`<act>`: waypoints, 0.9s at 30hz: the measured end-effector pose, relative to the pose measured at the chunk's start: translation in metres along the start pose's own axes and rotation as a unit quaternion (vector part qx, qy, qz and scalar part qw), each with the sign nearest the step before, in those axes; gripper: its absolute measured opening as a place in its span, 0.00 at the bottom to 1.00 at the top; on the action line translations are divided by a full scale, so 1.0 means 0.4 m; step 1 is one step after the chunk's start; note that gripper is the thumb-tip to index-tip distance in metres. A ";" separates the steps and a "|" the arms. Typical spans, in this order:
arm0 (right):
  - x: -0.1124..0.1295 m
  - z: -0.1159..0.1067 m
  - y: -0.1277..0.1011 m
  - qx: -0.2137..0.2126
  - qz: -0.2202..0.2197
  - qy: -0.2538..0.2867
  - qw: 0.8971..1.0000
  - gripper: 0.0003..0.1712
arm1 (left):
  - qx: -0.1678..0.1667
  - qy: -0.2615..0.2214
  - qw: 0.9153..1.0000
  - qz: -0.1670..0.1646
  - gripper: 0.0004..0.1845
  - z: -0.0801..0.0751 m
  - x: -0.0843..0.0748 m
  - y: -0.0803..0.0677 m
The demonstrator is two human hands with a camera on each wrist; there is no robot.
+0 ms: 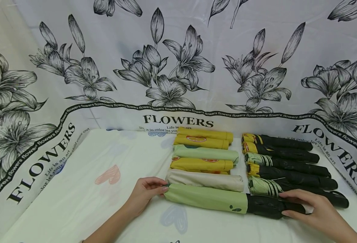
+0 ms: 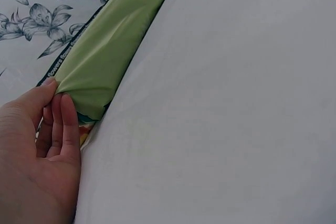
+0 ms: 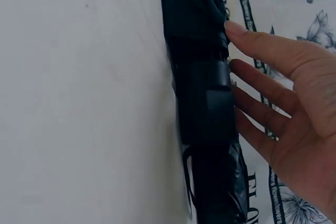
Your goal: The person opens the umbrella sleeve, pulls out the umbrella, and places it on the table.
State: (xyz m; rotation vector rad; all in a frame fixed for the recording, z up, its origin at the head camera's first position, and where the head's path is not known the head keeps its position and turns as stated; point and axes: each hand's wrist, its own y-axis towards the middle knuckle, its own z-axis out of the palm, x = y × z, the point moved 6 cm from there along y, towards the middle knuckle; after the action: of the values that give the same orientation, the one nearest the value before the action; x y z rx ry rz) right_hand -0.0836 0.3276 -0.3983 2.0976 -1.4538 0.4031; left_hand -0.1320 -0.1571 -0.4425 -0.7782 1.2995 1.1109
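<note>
A light-green fabric umbrella sleeve lies along the front of the bed-like surface, with dark leaf marks near its right end. Out of that end extends a folded black umbrella, its dark length filling the middle of the right wrist view. My left hand pinches the sleeve's left end between thumb and fingertips; the left wrist view shows the cloth creased there. At the umbrella's right part is my right hand, fingers spread and nearly straight. In the right wrist view, its fingertips are right at the umbrella's side.
Behind the green sleeve lie a cream sleeve, a pale-green sleeve and several yellow sleeves in a stack. To the right is a row of several folded black umbrellas. A flower-print curtain hangs at the back.
</note>
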 end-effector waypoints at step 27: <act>0.113 0.135 0.045 0.037 -0.069 -0.008 0.997 0.36 | 0.006 0.002 1.000 0.006 0.14 -0.003 0.007 0.003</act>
State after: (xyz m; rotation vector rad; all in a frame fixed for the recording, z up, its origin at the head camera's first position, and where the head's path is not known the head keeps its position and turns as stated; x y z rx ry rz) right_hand -0.0871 0.2566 -0.4129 2.2495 -1.3105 0.3915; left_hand -0.1336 -0.1572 -0.4451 -0.7652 1.3147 1.1100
